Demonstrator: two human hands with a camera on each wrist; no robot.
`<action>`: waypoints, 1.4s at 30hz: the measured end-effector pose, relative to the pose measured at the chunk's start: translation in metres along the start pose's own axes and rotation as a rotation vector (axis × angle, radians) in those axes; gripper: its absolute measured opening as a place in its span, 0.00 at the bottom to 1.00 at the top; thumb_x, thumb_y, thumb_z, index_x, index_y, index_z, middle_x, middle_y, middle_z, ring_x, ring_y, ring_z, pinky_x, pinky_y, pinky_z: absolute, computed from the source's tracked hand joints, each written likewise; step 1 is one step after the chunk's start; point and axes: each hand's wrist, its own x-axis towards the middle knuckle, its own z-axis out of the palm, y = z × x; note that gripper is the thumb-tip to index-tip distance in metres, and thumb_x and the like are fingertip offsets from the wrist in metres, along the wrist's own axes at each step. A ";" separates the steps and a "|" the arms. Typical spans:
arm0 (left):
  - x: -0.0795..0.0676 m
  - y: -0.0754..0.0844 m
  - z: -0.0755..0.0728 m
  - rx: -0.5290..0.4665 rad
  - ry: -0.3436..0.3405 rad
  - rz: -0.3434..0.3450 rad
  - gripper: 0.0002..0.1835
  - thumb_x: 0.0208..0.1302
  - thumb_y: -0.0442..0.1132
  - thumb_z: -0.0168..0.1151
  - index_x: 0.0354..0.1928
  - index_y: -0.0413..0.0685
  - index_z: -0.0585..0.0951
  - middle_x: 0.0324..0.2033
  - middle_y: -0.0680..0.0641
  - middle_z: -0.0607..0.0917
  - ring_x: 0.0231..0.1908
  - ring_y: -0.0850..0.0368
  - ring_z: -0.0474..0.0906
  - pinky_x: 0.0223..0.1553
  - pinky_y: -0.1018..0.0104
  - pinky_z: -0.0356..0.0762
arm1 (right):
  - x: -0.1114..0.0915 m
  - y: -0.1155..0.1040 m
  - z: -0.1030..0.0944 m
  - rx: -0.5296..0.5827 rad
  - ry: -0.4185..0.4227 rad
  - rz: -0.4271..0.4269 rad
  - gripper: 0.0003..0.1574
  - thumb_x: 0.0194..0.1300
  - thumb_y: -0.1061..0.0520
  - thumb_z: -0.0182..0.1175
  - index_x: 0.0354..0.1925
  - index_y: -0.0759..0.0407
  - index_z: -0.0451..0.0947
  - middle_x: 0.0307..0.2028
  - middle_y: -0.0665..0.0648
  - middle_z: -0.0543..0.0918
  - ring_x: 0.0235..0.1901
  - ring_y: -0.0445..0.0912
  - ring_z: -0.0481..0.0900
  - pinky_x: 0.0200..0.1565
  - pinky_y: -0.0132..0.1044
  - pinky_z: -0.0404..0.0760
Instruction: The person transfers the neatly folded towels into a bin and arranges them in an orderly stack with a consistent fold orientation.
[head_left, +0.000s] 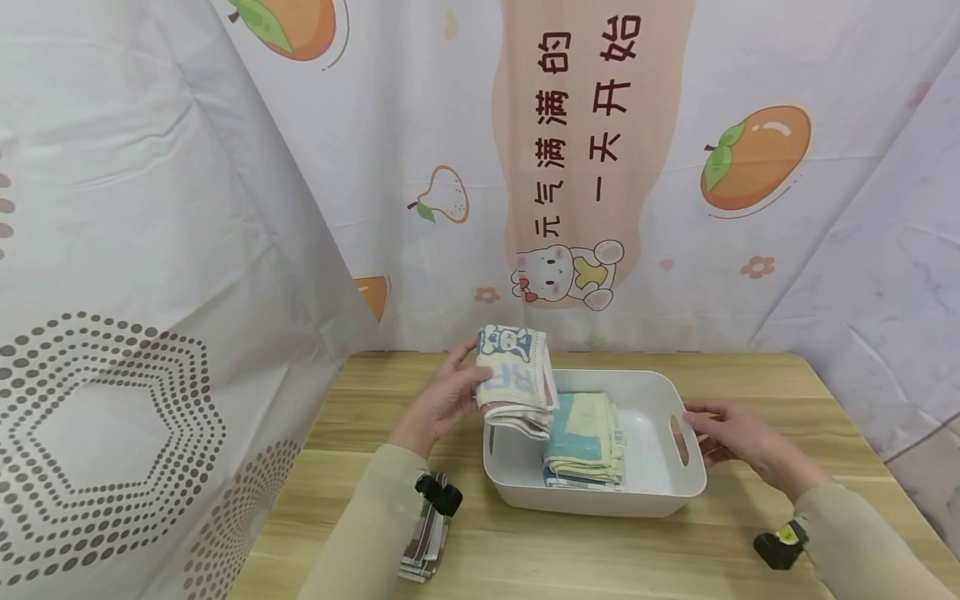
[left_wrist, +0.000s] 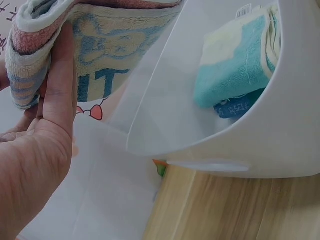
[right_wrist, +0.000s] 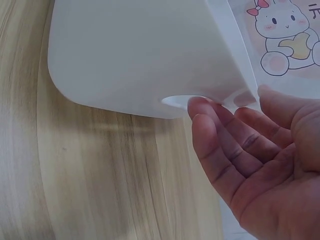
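Note:
My left hand grips a folded small towel, cream with blue rabbit and letter patterns and pinkish inner layers. It is held above the left end of a white plastic bin. In the left wrist view, the fingers press against the towel's folds. Inside the bin lies a stack of folded towels, a teal and pale-yellow towel above a dark blue one. My right hand is at the bin's right end, its loosely bent fingers by the handle hole; firm contact is unclear.
Left of the bin, a folded brown, white and green striped cloth lies on the wooden table, partly hidden by my left forearm. A printed curtain hangs behind the table. Black wrist devices are strapped to both sleeves.

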 end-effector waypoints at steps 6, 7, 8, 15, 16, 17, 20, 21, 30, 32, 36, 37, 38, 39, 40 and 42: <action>0.001 -0.002 0.003 -0.020 -0.013 -0.009 0.42 0.64 0.31 0.64 0.77 0.65 0.61 0.60 0.38 0.80 0.46 0.50 0.85 0.44 0.63 0.83 | -0.001 -0.002 -0.001 -0.028 0.012 -0.004 0.38 0.80 0.52 0.52 0.72 0.80 0.56 0.43 0.62 0.87 0.36 0.51 0.87 0.38 0.44 0.87; 0.001 -0.002 0.003 -0.022 -0.015 -0.011 0.41 0.64 0.31 0.64 0.76 0.65 0.62 0.60 0.38 0.80 0.45 0.50 0.85 0.44 0.63 0.83 | -0.001 -0.003 -0.001 -0.031 0.016 -0.003 0.38 0.80 0.52 0.52 0.72 0.80 0.56 0.43 0.62 0.87 0.36 0.51 0.87 0.38 0.44 0.87; 0.001 -0.003 0.004 -0.023 -0.016 -0.012 0.41 0.65 0.31 0.64 0.76 0.65 0.62 0.60 0.38 0.80 0.45 0.50 0.85 0.44 0.63 0.83 | -0.002 -0.003 -0.001 -0.037 0.016 -0.007 0.37 0.80 0.53 0.52 0.71 0.80 0.57 0.43 0.63 0.87 0.37 0.51 0.87 0.38 0.45 0.87; 0.001 -0.006 0.007 -0.020 -0.021 -0.009 0.40 0.64 0.30 0.63 0.75 0.65 0.64 0.60 0.39 0.80 0.43 0.51 0.85 0.41 0.64 0.83 | -0.003 -0.013 0.000 -0.028 0.091 -0.019 0.37 0.79 0.51 0.54 0.71 0.77 0.60 0.47 0.64 0.87 0.38 0.50 0.88 0.40 0.45 0.88; 0.001 -0.006 0.008 -0.021 -0.024 -0.008 0.40 0.64 0.30 0.63 0.75 0.65 0.63 0.60 0.39 0.80 0.43 0.51 0.85 0.41 0.63 0.84 | -0.003 -0.014 -0.001 -0.030 0.103 -0.032 0.37 0.79 0.52 0.54 0.71 0.78 0.60 0.47 0.65 0.86 0.39 0.50 0.88 0.40 0.45 0.88; 0.001 -0.006 0.008 -0.020 -0.026 -0.009 0.40 0.64 0.30 0.63 0.75 0.65 0.63 0.61 0.39 0.79 0.44 0.51 0.85 0.42 0.64 0.84 | -0.003 -0.015 -0.001 -0.032 0.118 -0.041 0.36 0.80 0.52 0.53 0.71 0.78 0.59 0.48 0.66 0.86 0.39 0.49 0.88 0.40 0.44 0.88; 0.001 -0.007 0.010 -0.020 -0.037 -0.011 0.40 0.65 0.31 0.64 0.75 0.65 0.63 0.62 0.38 0.78 0.46 0.51 0.85 0.43 0.63 0.84 | -0.003 -0.020 -0.001 -0.079 0.160 -0.083 0.35 0.81 0.53 0.51 0.70 0.78 0.59 0.51 0.71 0.84 0.40 0.47 0.87 0.41 0.43 0.88; 0.001 -0.008 0.011 -0.021 -0.037 -0.014 0.40 0.65 0.31 0.64 0.75 0.65 0.63 0.62 0.38 0.78 0.46 0.50 0.85 0.44 0.63 0.84 | -0.004 -0.022 0.000 -0.100 0.180 -0.092 0.34 0.81 0.53 0.50 0.71 0.77 0.59 0.53 0.72 0.83 0.41 0.47 0.87 0.42 0.42 0.88; 0.002 -0.011 0.015 -0.021 -0.053 -0.025 0.42 0.63 0.33 0.66 0.76 0.66 0.62 0.62 0.38 0.79 0.48 0.49 0.85 0.46 0.60 0.84 | -0.005 -0.047 0.014 -0.265 0.280 -0.132 0.35 0.79 0.44 0.53 0.73 0.65 0.65 0.58 0.70 0.82 0.48 0.57 0.86 0.50 0.49 0.84; 0.002 -0.011 0.016 -0.028 -0.057 -0.029 0.42 0.63 0.33 0.67 0.76 0.65 0.62 0.62 0.38 0.79 0.48 0.49 0.85 0.47 0.60 0.84 | -0.003 -0.052 0.019 -0.265 0.257 -0.133 0.37 0.79 0.43 0.54 0.74 0.63 0.63 0.59 0.69 0.82 0.49 0.56 0.86 0.53 0.53 0.83; 0.002 -0.013 0.019 -0.052 -0.086 -0.033 0.42 0.64 0.33 0.66 0.76 0.65 0.62 0.63 0.39 0.78 0.49 0.49 0.84 0.48 0.60 0.84 | 0.003 -0.058 0.030 -0.228 0.191 -0.129 0.41 0.78 0.41 0.55 0.77 0.60 0.59 0.61 0.68 0.80 0.51 0.53 0.85 0.56 0.57 0.81; 0.002 -0.013 0.020 -0.060 -0.094 -0.034 0.41 0.64 0.32 0.66 0.76 0.65 0.62 0.63 0.39 0.78 0.49 0.49 0.84 0.48 0.60 0.84 | 0.004 -0.059 0.033 -0.220 0.177 -0.130 0.42 0.77 0.40 0.55 0.77 0.59 0.58 0.62 0.68 0.80 0.51 0.53 0.84 0.56 0.57 0.81; 0.002 -0.014 0.021 -0.065 -0.103 -0.033 0.41 0.64 0.32 0.65 0.76 0.65 0.62 0.63 0.39 0.78 0.49 0.49 0.84 0.47 0.60 0.84 | 0.006 -0.060 0.036 -0.210 0.165 -0.136 0.42 0.77 0.40 0.55 0.77 0.59 0.57 0.62 0.68 0.80 0.51 0.53 0.84 0.56 0.56 0.82; 0.003 -0.014 0.023 -0.071 -0.112 -0.030 0.40 0.65 0.31 0.64 0.75 0.65 0.63 0.63 0.39 0.78 0.49 0.49 0.84 0.46 0.61 0.84 | 0.007 -0.062 0.039 -0.201 0.150 -0.140 0.43 0.77 0.40 0.55 0.78 0.58 0.56 0.62 0.68 0.79 0.52 0.53 0.84 0.56 0.55 0.82; 0.002 -0.014 0.024 -0.075 -0.118 -0.030 0.39 0.65 0.31 0.64 0.75 0.65 0.63 0.63 0.39 0.78 0.49 0.49 0.84 0.45 0.61 0.85 | 0.009 -0.063 0.042 -0.191 0.137 -0.149 0.43 0.78 0.40 0.54 0.79 0.58 0.54 0.63 0.68 0.79 0.52 0.53 0.84 0.56 0.54 0.82; 0.002 -0.014 0.026 -0.077 -0.128 -0.026 0.39 0.66 0.31 0.63 0.75 0.65 0.64 0.63 0.39 0.78 0.48 0.49 0.85 0.45 0.61 0.85 | 0.012 -0.065 0.048 -0.173 0.115 -0.170 0.44 0.78 0.40 0.54 0.79 0.58 0.52 0.63 0.68 0.79 0.53 0.54 0.84 0.54 0.52 0.83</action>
